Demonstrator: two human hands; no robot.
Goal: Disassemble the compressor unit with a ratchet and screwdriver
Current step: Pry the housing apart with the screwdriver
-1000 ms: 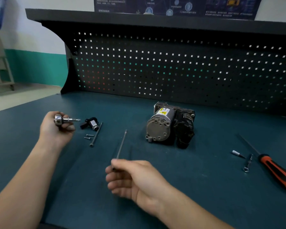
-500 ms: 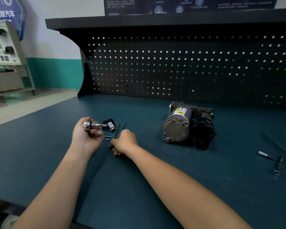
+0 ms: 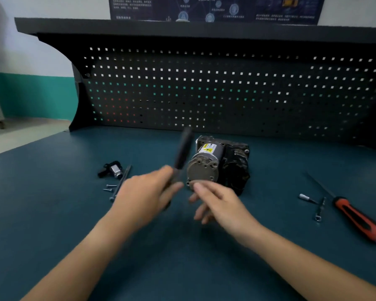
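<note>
The compressor unit (image 3: 224,161) lies on the bench with its round grey end plate facing me. My left hand (image 3: 146,192) grips the ratchet (image 3: 183,148), whose black handle sticks up in front of the unit's left side, blurred by motion. The ratchet's head is hidden by my fingers. My right hand (image 3: 217,205) hovers with fingers spread and nothing in it just in front of the end plate. A red-and-black screwdriver (image 3: 356,218) lies at the right.
Two long bolts (image 3: 122,181), small screws (image 3: 109,187) and a small black-and-silver part (image 3: 112,169) lie left of my hands. A bit (image 3: 306,197) and a small metal tool (image 3: 319,210) lie beside the screwdriver. A black pegboard (image 3: 226,94) closes off the back.
My right hand laid the long bolt beside the other one at the left, then came back empty to the compressor. My left hand carried the ratchet rightward to the unit.
</note>
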